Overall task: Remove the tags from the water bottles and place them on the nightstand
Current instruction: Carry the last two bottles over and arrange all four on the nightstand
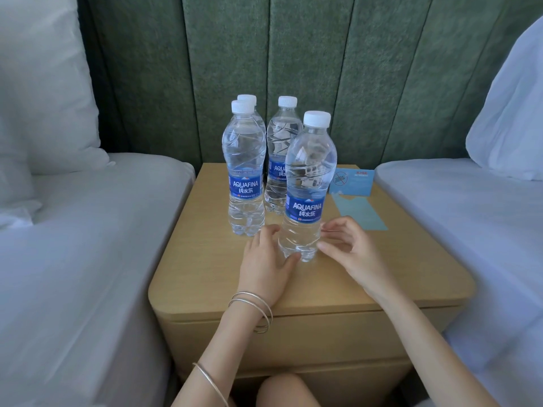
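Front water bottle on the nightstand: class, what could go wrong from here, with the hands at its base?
The front bottle is tall, and the left hand and right hand both sit low at its base; a nudge there might tip it.
The left bottle and rear bottle stand close by, so a toppling bottle could knock them down or land on the blue cards.
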`<state>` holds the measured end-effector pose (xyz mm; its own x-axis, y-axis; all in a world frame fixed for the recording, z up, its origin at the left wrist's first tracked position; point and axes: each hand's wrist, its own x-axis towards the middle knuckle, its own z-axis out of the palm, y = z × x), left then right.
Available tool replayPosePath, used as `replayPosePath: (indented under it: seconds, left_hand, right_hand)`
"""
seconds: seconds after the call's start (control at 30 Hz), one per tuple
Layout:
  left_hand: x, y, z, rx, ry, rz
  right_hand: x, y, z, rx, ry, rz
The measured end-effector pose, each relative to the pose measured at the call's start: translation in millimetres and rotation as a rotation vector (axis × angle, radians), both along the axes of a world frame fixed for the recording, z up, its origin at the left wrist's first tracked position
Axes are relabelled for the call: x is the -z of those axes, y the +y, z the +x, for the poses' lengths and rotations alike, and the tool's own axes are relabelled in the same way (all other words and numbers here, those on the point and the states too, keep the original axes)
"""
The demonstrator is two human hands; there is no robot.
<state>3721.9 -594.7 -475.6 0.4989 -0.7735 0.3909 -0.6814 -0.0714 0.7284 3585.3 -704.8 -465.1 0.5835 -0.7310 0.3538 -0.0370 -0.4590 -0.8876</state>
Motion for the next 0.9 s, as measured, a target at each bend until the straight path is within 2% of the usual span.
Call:
replayPosePath:
  seconds: [0.33, 0.43, 0.5, 0.57, 0.67, 0.9]
  left_hand:
    - [-3, 3, -1, -0.013, -0.018, 0.031]
    - [2, 17, -1, -0.156, -0.343, 0.144]
    - [5, 26, 4, -0.207, -0.444, 0.253]
    - [8, 30, 10, -0.201, -0.456, 0.327]
    - [8, 32, 9, -0.22, -0.45, 0.285]
    - [9, 31, 8, -0.217, -0.489, 0.324]
  right_hand:
    - [-8, 9, 6, 0.0, 0.105, -0.04]
    - [-7, 7, 7, -0.024, 0.111, -0.018]
    - [-8, 5, 11, -0.04, 0.113, -0.01]
    - [-9, 1, 18, -0.032, 0.133, -0.019]
    - [-7, -7, 32, 0.024, 0.176, -0.073]
    - [-10, -9, 55, 0.112, 0.22, -0.179]
